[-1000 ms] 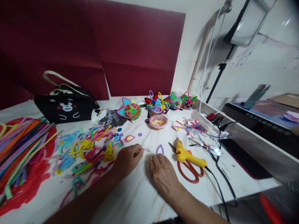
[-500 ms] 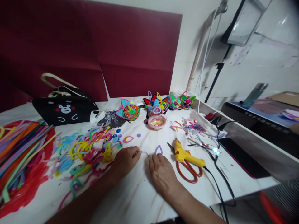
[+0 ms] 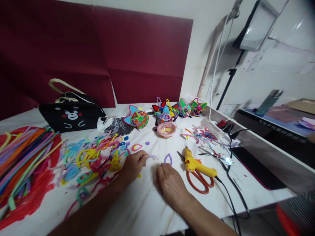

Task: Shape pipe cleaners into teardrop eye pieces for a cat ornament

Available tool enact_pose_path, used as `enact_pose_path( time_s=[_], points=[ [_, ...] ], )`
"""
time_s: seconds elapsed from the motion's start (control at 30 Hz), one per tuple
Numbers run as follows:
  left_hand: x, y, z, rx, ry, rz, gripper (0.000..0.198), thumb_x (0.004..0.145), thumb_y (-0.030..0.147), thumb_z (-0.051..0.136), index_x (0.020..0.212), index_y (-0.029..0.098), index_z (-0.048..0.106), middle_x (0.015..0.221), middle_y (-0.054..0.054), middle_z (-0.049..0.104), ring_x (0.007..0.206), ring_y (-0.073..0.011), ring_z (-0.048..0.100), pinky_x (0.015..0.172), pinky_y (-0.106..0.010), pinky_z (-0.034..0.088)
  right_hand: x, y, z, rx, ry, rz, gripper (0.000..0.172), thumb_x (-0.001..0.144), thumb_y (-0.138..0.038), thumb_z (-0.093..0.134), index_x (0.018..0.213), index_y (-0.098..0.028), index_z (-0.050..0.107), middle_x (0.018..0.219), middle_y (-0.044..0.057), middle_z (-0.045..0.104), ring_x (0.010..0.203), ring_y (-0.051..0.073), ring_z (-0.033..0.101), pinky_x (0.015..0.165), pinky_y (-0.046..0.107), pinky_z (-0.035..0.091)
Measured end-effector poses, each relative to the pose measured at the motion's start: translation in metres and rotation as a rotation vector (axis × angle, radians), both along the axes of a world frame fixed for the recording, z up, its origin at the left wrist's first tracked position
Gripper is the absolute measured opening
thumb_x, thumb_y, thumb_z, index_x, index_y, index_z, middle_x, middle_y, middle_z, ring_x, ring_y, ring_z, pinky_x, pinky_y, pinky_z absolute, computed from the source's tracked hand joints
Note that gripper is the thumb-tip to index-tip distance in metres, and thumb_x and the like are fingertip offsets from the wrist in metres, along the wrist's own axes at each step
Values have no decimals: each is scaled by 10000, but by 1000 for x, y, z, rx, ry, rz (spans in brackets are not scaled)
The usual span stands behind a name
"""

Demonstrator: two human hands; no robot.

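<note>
Holding a pale purple strip [image 3: 153, 157] with the pinched fingers of my left hand [image 3: 133, 165], I have its free end pointing to the right. Half a second ago this end was closer to my right hand [image 3: 171, 183]; now a clear gap is between them. A small yellow piece [image 3: 139, 176] has come into sight beside my left hand, and the pale round shape near my right fingers cannot be seen any more. The purple loop [image 3: 171, 159] lies, as before, just at the tips of those fingers; they are bent downward, and I cannot tell if they grasp it.

The tabletop [image 3: 147, 206] is white with brownish veins. On my right a yellow glue gun [image 3: 201, 166] lies across scissors [image 3: 197, 186] with orange handles, and eyeglasses [image 3: 222, 158] are beyond. On my left is a heap of colourful loops [image 3: 98, 155], and further left a bundle of long strips [image 3: 28, 160] upon a red sheet [image 3: 34, 209]. At the back, a pink bowl [image 3: 166, 134] stands before several eared ornaments [image 3: 163, 116], and a black bag [image 3: 50, 119] stands near the wall, where dark red panels [image 3: 147, 59] hang.
</note>
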State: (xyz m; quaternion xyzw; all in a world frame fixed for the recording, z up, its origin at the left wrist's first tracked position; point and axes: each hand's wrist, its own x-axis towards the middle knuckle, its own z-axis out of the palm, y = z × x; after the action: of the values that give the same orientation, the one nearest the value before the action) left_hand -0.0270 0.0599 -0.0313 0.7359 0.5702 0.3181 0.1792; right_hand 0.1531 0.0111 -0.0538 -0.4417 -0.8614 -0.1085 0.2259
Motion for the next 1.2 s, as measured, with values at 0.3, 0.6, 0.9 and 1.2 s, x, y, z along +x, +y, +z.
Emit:
enact_pose_path(
  time_s=[0.3,0.6,0.9,1.2],
  points=[
    [-4,3,-2,19,-14,24,209,857,272,449,727,188,588,560,21,641,524,-136,584,556,-252,426,-7,2,23,-129,-48,-24,186,842,-18,521,845,-201,487,799,39,610,713,184,599,611,278,435],
    [-10,12,-7,61,7,91,183,875,227,460,759,188,596,592,4,669,578,-153,634,604,-252,441,-34,25,22,-167,-186,-7,138,882,-33,512,943,-150,551,881,92,656,823,223,639,644,307,466],
    [-10,12,-12,124,49,76,128,886,197,501,799,182,594,575,21,612,559,-136,601,580,-226,407,-28,19,23,-189,-192,26,79,893,-92,575,887,-168,594,875,69,668,822,200,624,632,277,412],
    [-14,7,14,255,74,112,170,869,184,487,873,183,657,873,-45,720,763,-150,648,729,-236,466,-21,17,21,-134,-123,37,84,908,-105,566,904,-178,606,869,45,644,814,193,604,654,291,377]
  ],
)
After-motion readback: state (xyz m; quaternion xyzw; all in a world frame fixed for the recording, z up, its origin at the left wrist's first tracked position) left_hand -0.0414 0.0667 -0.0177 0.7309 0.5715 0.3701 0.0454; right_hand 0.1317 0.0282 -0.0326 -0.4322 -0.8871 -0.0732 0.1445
